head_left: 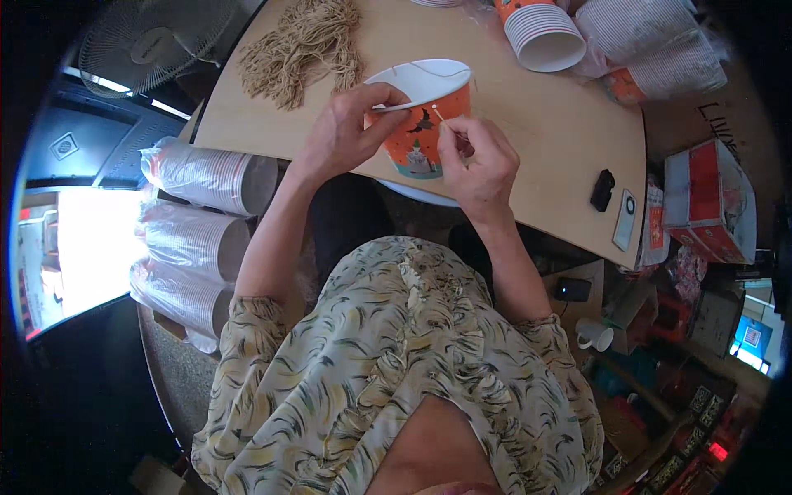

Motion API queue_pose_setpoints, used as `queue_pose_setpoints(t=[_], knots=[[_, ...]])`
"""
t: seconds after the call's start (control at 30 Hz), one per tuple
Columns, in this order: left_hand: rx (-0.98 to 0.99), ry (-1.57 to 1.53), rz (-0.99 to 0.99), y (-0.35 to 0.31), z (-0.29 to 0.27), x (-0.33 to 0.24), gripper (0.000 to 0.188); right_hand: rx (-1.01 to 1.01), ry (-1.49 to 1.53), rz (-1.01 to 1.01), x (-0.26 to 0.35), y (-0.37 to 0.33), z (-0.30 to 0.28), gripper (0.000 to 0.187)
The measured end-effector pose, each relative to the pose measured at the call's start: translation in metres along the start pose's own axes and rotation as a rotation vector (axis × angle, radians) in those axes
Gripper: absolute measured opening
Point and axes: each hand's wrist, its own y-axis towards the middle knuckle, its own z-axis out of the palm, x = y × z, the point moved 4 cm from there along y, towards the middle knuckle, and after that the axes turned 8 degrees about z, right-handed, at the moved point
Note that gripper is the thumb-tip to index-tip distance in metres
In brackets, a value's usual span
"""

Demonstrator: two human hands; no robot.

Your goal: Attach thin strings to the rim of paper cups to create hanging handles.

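Note:
An orange paper bucket [450, 107] with a white inside and a printed bat is tilted at the table's near edge. My left hand [346, 124] grips its rim on the left, fingers inside the mouth and thumb outside. A thin light cord [394, 72] shows at the mouth's far left. My right hand [481, 161] is closed in a pinch before the bucket's right side, holding a thin cord end with a small white tip [436, 108]. Beyond my left hand lies a tangled bundle of tan cords [301, 49].
Plastic-wrapped stacks of paper buckets [202, 177] lie to the left. More stacked buckets [544, 37] are at the far right. A remote control [624, 221] and a black object [602, 190] rest near the table's right edge. A fan [148, 49] stands far left; a white mug [594, 334] sits lower right.

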Motion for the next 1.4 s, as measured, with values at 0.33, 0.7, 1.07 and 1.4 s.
queue_pose_setpoints(t=[0.33,0.7,1.07,1.4], knots=[[-0.043,0.047,0.153,0.001,0.007,-0.012,0.017,0.054,0.006,0.094,-0.007,-0.003,0.000,0.006],[0.123,0.365,0.306,-0.014,0.039,-0.034,0.023,0.204,0.294,0.470,-0.038,-0.030,-0.007,0.005],[0.229,0.379,0.249,-0.019,0.060,-0.029,0.027,0.330,0.301,0.577,-0.070,-0.050,-0.003,0.007],[0.203,0.339,0.170,-0.011,0.064,-0.026,0.022,0.367,0.221,0.629,-0.067,-0.043,-0.011,0.012]])
